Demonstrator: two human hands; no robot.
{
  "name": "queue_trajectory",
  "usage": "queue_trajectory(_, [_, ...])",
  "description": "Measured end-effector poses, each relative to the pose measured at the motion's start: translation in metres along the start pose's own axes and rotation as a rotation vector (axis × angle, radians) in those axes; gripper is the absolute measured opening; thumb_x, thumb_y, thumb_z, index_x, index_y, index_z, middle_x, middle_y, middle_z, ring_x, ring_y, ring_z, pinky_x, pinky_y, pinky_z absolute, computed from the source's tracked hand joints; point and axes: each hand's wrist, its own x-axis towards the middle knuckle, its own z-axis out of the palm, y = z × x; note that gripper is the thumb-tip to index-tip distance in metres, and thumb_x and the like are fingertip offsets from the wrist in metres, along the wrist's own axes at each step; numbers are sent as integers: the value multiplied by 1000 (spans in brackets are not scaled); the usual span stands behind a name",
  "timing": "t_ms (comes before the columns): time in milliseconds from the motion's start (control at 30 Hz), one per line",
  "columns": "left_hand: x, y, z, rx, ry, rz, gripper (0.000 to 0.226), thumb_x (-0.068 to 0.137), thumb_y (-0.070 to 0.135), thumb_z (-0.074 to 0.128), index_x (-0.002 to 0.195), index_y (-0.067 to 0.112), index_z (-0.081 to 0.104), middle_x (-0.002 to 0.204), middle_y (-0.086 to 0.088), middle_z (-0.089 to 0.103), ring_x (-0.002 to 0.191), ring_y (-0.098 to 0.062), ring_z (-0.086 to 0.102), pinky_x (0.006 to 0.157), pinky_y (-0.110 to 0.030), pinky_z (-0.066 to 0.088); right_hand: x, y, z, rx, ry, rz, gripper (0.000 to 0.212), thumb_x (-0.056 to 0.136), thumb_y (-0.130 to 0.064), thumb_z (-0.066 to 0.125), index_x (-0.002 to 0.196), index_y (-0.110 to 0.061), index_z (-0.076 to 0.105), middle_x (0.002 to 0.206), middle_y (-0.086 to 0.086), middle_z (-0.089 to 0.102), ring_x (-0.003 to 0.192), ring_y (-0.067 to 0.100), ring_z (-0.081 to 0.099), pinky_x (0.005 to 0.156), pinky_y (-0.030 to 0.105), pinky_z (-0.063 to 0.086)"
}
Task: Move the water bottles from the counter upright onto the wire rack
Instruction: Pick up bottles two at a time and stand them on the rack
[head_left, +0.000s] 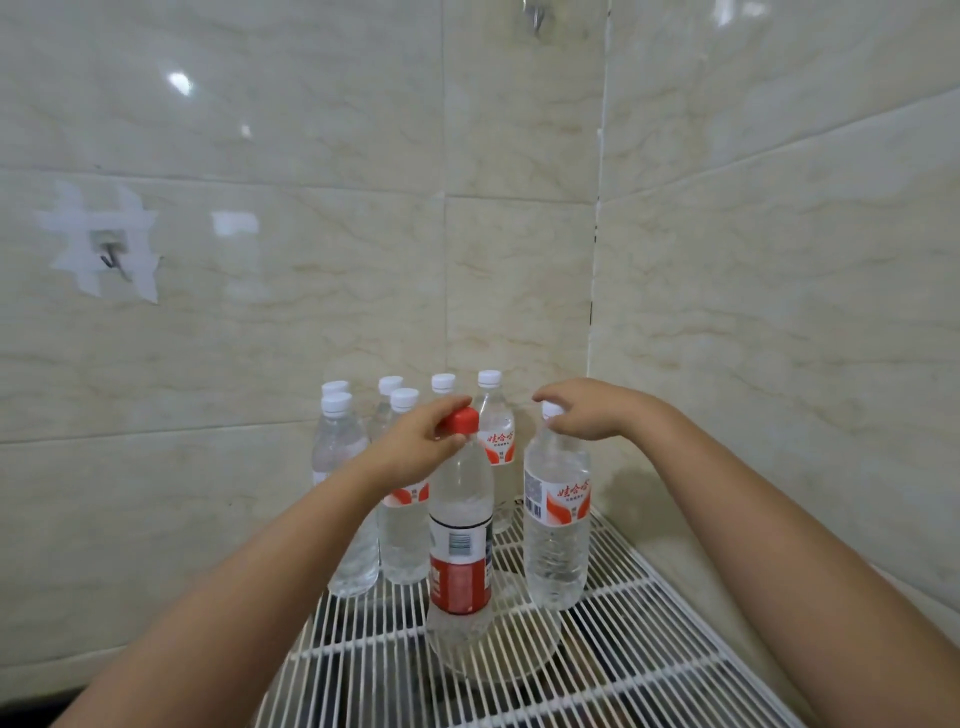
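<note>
On the wire rack (623, 613), my left hand (415, 441) pinches the red cap (461, 420), my right hand (587, 410) grips a white cap (551, 410); both bottles seated, release next.

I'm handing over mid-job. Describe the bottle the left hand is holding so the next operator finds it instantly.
Look at the white wire rack in the tiled corner. Among the clear plastic water bottles with white caps, one stands nearest the camera, the left hand pinching its top. It is the clear plastic bottle with the red cap and red lower label, the only one with a red cap.
</note>
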Motion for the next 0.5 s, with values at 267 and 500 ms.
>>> queue_trajectory(267, [5, 3, 25, 163, 426, -113, 39, 76, 37, 70, 102, 12, 52, 97, -2, 52, 84, -16, 49, 70, -27, 42, -1, 2, 6, 17, 69, 7, 50, 96, -23, 42, 142, -12, 29, 150, 8, 33, 137, 23, 34, 110, 34, 29])
queue_trajectory(500, [11, 0, 27, 116, 391, -151, 38, 85, 32, 62, 112, 9, 50, 107, -8, 61, 85, -18, 51, 73, -29, 43, -4, 4, 15, 42, 128, 10, 56, 93, -27, 47, 143, -16, 26, 147, 9, 37, 131, 26, 40, 104, 35, 37])
